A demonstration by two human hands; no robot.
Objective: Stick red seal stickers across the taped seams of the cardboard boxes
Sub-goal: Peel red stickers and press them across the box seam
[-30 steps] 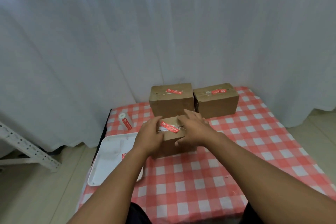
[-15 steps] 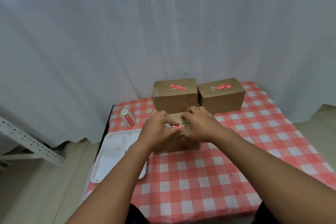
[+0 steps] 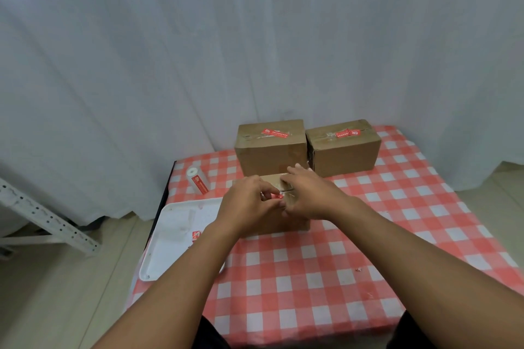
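Observation:
A small cardboard box [image 3: 283,225] stands on the checked table, near the middle. My left hand [image 3: 246,204] and my right hand [image 3: 312,195] meet over its top. A short piece of a red seal sticker [image 3: 276,196] shows between them on the seam. The curled fingertips of my left hand pinch the sticker's end. My right hand rests across the box top with its fingers pressing down; the rest of the sticker is hidden. Behind stand two larger boxes, the left box [image 3: 270,156] and the right box [image 3: 344,153], each with a red sticker on its taped seam.
A roll of stickers [image 3: 198,180] lies at the table's back left. A white tray [image 3: 175,235] with a red scrap [image 3: 196,235] sits at the left edge. A white curtain hangs close behind the boxes. A metal rack [image 3: 42,218] stands on the floor at left.
My hands moved from flanking the box to closing in over the sticker, which now is mostly covered. The view tilted up slightly.

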